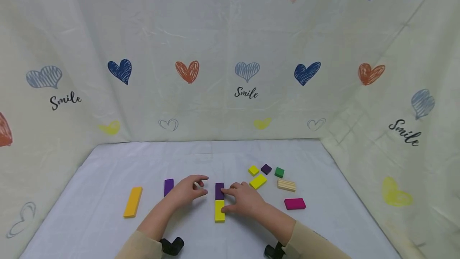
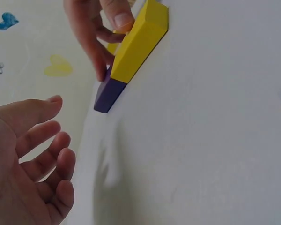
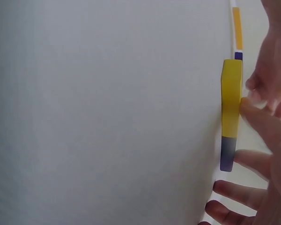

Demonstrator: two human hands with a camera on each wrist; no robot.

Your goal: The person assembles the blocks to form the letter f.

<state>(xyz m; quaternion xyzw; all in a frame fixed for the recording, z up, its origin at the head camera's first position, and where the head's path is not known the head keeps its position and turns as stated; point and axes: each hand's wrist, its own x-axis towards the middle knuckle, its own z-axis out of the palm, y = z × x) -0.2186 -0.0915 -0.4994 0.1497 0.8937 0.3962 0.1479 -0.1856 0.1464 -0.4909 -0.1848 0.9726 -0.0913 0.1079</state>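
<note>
A yellow block (image 1: 219, 212) and a dark purple block (image 1: 219, 191) lie end to end in one line on the white tabletop. At their right side is my right hand (image 1: 246, 201), thumb at the yellow block and index finger at the purple one, fingers fairly straight. My left hand (image 1: 188, 190) hovers to the left of the pair, holding nothing, its fingers loosely bent. In the left wrist view the purple block (image 2: 108, 95) meets the end of the yellow block (image 2: 139, 44). Another purple block (image 1: 168, 186) lies partly hidden behind the left forearm.
An orange-yellow long block (image 1: 133, 202) lies far left. Right of centre are a yellow cube (image 1: 253, 170), purple cube (image 1: 266, 169), green cube (image 1: 279, 172), yellow block (image 1: 258, 181), wooden piece (image 1: 286, 185) and pink block (image 1: 295, 204). A heart-printed cloth hangs behind.
</note>
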